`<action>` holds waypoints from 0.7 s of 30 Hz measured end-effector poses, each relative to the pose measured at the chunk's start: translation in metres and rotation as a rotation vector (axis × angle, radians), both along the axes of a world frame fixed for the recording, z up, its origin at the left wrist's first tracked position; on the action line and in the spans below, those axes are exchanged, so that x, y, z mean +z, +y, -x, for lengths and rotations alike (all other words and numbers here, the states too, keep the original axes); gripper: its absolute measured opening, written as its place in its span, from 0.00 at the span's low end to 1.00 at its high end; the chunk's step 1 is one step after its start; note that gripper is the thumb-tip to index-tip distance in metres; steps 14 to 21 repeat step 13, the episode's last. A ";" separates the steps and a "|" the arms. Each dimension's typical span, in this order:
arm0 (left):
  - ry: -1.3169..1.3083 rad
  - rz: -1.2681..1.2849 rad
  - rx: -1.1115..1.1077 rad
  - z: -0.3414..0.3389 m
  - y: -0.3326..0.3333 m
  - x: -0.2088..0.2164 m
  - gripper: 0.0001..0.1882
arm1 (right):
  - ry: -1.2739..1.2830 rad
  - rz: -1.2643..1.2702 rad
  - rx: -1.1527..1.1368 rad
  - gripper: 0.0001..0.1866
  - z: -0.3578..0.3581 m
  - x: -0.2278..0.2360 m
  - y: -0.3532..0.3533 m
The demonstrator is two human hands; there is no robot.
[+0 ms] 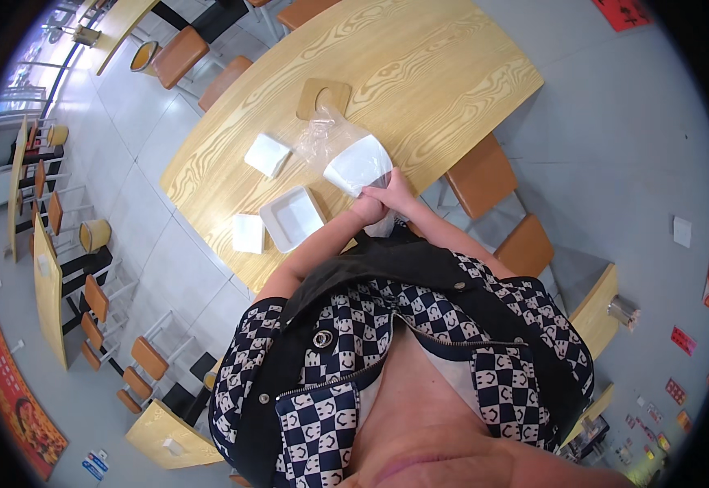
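Note:
Both my hands are closed at the near end of a white stack of paper napkins point(360, 165) with clear plastic wrap point(319, 138) around it. My left hand point(368, 210) grips the lower edge, its fingers partly hidden. Just right of it, my right hand point(392, 194) pinches the corner, touching the left. The loose plastic spreads over the table beyond the stack. Left of my hands lies a shallow white square tray point(292, 220). Two smaller white napkin stacks, a far one point(267, 154) and a near one point(248, 233), lie beside it.
A wooden lid with an oval opening point(312, 96) lies farther back on the wood-grain table point(427, 61). Brown stools point(483, 175) stand along the table's right side, with more stools point(182, 57) at its far left. Other tables point(49, 293) stand across the tiled floor.

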State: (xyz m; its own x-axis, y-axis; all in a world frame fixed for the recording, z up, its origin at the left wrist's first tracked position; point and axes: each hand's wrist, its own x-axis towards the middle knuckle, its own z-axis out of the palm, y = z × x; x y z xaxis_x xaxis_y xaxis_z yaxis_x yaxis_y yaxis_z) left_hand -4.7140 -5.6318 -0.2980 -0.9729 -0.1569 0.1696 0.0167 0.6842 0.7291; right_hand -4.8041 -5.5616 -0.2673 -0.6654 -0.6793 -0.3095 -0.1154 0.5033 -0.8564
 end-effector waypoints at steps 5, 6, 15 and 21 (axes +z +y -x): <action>-0.040 -0.078 -0.216 0.002 -0.007 0.010 0.15 | -0.012 -0.050 0.099 0.29 0.012 -0.012 0.017; -0.117 -0.051 -0.253 0.001 -0.012 0.007 0.14 | -0.023 -0.035 0.108 0.26 0.011 -0.003 0.014; -0.555 -0.424 0.117 0.006 -0.011 0.062 0.16 | 0.224 -0.223 0.124 0.17 0.032 -0.019 0.007; -0.555 -0.424 0.117 0.006 -0.011 0.062 0.16 | 0.224 -0.223 0.124 0.17 0.032 -0.019 0.007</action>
